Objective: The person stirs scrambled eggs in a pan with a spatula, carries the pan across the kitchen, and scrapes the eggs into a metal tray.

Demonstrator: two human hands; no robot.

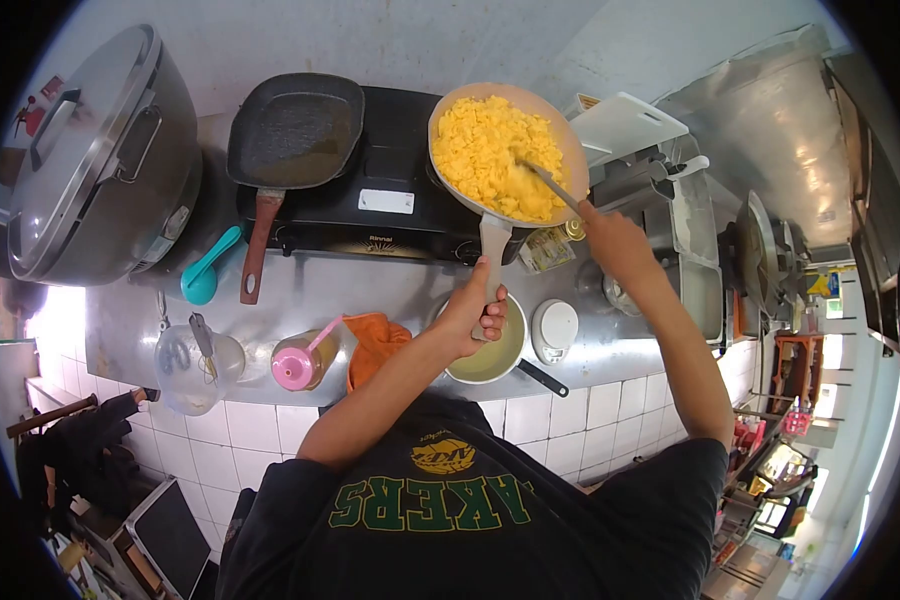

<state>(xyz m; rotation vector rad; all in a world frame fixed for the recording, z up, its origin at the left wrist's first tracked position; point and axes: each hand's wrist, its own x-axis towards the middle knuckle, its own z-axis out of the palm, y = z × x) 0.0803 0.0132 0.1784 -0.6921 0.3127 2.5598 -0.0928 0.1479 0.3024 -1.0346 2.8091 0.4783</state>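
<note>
A light-coloured frying pan (577,150) full of yellow scrambled eggs (495,150) sits on the right burner of a black gas stove (390,150). My left hand (473,312) is closed round the pan's pale handle (494,245). In my right hand (618,245) is a grey stirring utensil (552,186), slanting down into the eggs. Its lower end is blurred and partly buried, so its exact kind is hard to make out. Below my left hand, partly covered by it, stands a cream-coloured saucepan (485,365) with a black handle.
A square dark pan (298,130) rests on the left burner, its brown handle jutting forward. At far left stands a big metal pot (100,170). Along the counter are a teal scoop (200,282), a pink-lidded jar (295,368), an orange cloth (375,345) and a white scale (555,328).
</note>
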